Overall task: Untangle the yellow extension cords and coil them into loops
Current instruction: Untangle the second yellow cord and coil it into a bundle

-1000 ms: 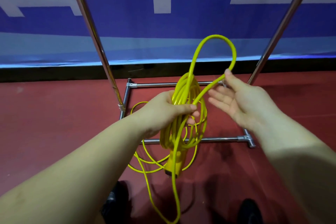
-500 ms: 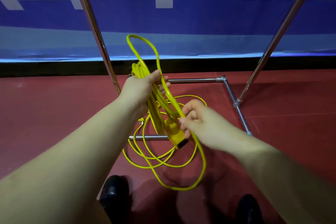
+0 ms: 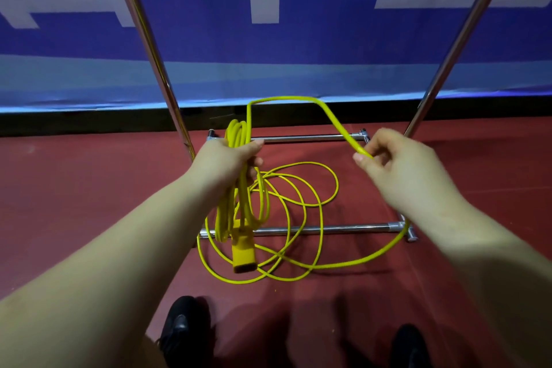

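My left hand (image 3: 228,160) grips a bundle of yellow extension cord loops (image 3: 239,197) that hangs down from my fist. A yellow socket end (image 3: 243,254) dangles at the bottom of the bundle. From the top of the bundle one strand (image 3: 286,98) arches right to my right hand (image 3: 394,169), which pinches it between thumb and fingers. Below that hand the cord runs down and curves back left. More loose yellow cord (image 3: 304,206) lies in tangled loops on the red floor between my hands.
A chrome rack base (image 3: 298,229) of horizontal bars lies on the red floor (image 3: 74,194), with two slanted chrome poles (image 3: 149,45) rising left and right. A blue banner wall (image 3: 268,54) stands behind. My two black shoes (image 3: 182,329) show at the bottom.
My right hand has slid from near the socket end out to the right and up, drawing a strand taut into a wide arch. The left hand keeps its grip on the bundle.
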Demonstrator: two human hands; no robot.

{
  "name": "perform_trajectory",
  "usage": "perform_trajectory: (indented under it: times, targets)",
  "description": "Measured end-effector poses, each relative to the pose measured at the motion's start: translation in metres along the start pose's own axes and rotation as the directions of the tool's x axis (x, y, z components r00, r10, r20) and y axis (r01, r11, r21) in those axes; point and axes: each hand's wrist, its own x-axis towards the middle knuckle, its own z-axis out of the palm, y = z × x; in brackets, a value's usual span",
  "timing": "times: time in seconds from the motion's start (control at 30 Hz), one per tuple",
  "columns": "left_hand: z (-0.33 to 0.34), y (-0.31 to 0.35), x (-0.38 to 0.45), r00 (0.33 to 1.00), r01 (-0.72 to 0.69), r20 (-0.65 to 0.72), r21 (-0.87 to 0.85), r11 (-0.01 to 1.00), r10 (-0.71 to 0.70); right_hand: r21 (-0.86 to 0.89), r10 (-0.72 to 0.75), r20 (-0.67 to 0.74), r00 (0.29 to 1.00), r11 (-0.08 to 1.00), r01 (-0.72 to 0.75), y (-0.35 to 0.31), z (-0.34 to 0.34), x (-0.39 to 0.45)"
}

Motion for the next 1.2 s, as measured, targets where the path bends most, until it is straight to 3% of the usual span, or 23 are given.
perform_trajectory:
  times: [0.1,0.17,0.3,0.37,0.47,0.6,0.73,0.83,1.03,1.13,1.2]
  targets:
    - [0.002,0.005,-0.003,1.0,-0.016,-0.011,-0.034,0.999,0.016,-0.16,-0.015,0.247,0.969,0.986,0.056,0.0,0.002,-0.004]
    - [0.005,0.006,-0.004,1.0,-0.026,0.014,-0.057,0.998,0.027,-0.196,-0.042,0.452,0.891,0.97,0.146,-0.002,0.003,-0.007]
    - [0.011,0.006,-0.009,0.989,-0.077,0.129,-0.004,0.997,0.076,0.037,-0.154,0.666,0.73,0.984,0.173,-0.013,-0.005,-0.01]
    - [0.015,0.006,-0.013,0.971,-0.125,0.213,0.054,0.991,0.111,0.297,-0.257,0.645,0.72,0.952,0.074,-0.021,-0.011,-0.009]
    - [0.023,0.008,-0.024,0.925,-0.2,0.355,0.156,0.967,0.134,0.555,-0.223,0.517,0.826,0.822,-0.125,-0.024,-0.013,-0.003]
    - [0.035,0.01,-0.036,0.875,-0.056,0.484,0.035,0.998,0.032,0.503,-0.068,0.279,0.958,0.86,-0.085,-0.022,-0.008,0.003]
    - [0.042,0.013,-0.042,0.88,0.03,0.475,-0.035,0.999,-0.01,0.425,0.021,0.168,0.986,0.9,-0.092,-0.015,-0.008,0.008]
    - [0.045,0.015,-0.047,0.869,0.077,0.495,-0.08,0.994,-0.027,0.486,0.049,0.22,0.974,0.86,-0.153,-0.012,-0.012,0.011]
    - [0.048,0.016,-0.046,0.854,0.066,0.521,-0.109,0.992,0.0,0.46,-0.033,0.314,0.949,0.88,-0.121,-0.013,0.003,0.003]
    - [0.044,0.018,-0.039,0.884,0.048,0.466,-0.147,0.988,0.027,0.517,-0.043,0.466,0.884,0.824,-0.232,-0.011,0.003,0.002]
    - [0.04,0.02,-0.032,0.919,0.056,0.394,-0.211,0.976,0.033,0.419,0.016,0.557,0.83,0.858,-0.298,-0.006,0.002,0.001]
